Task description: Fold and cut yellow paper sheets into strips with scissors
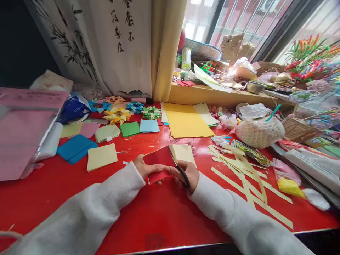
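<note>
My left hand (145, 168) grips the left side of a red paper stack (159, 159), thumb laid across its front. Pale sheet edges show under the red. In my right hand (188, 171) is a pair of scissors (182, 173) with dark handles, its blades pointing up along the stack's right edge. My right fingertips also touch the paper near my left thumb. Whether the blades are apart I cannot tell. Behind the scissors lies a cream paper piece (184, 151); whether it touches the stack is unclear.
Cut cream strips (247, 180) are scattered at the right. Yellow sheets (187, 120) lie at the back, beside green cards (130, 129), light blue cards (149, 126) and folded paper flowers (117, 115). Blue cards (75, 148) and a cream stack (102, 157) lie left. A woven basket (260, 132) stands right.
</note>
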Action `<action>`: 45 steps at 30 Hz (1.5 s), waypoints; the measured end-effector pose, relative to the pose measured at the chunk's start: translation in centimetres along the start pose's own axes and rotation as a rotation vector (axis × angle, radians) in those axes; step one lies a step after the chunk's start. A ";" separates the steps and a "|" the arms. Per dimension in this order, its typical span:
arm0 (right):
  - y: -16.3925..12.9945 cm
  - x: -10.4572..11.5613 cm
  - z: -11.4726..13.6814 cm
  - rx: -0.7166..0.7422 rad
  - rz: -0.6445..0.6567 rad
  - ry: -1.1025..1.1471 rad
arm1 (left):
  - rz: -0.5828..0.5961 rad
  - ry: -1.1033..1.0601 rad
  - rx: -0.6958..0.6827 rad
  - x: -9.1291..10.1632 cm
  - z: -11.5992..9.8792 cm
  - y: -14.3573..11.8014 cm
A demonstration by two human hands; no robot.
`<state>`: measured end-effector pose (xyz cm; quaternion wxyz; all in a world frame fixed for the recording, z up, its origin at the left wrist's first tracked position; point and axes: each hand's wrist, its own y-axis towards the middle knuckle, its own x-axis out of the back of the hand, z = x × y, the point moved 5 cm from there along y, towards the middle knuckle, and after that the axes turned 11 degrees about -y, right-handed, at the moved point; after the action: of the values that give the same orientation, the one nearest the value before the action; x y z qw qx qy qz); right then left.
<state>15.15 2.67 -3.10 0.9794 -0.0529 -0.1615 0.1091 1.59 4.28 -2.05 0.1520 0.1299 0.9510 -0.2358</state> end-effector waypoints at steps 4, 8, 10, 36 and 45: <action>0.2 -0.1 -0.2 -0.019 0.036 0.012 | 0.040 0.028 -0.007 -0.2 -0.3 0.0; 0.3 -0.2 0.3 -0.018 0.108 0.052 | 0.074 0.031 -0.027 -0.7 -0.5 -0.3; 0.2 -0.2 0.4 -0.012 0.107 0.046 | 0.052 0.024 -0.027 -0.7 -0.6 -0.4; -0.3 -0.3 1.2 -0.113 0.036 0.053 | 0.046 0.021 -0.029 -0.8 -0.2 -0.3; -0.1 -0.1 0.0 -0.119 0.067 0.034 | 0.058 0.064 -0.015 -1.0 0.1 -0.3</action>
<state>15.07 2.58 -3.13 0.9729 -0.1180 -0.1494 0.1311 2.42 3.82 -1.64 0.1293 0.1639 0.9530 -0.2198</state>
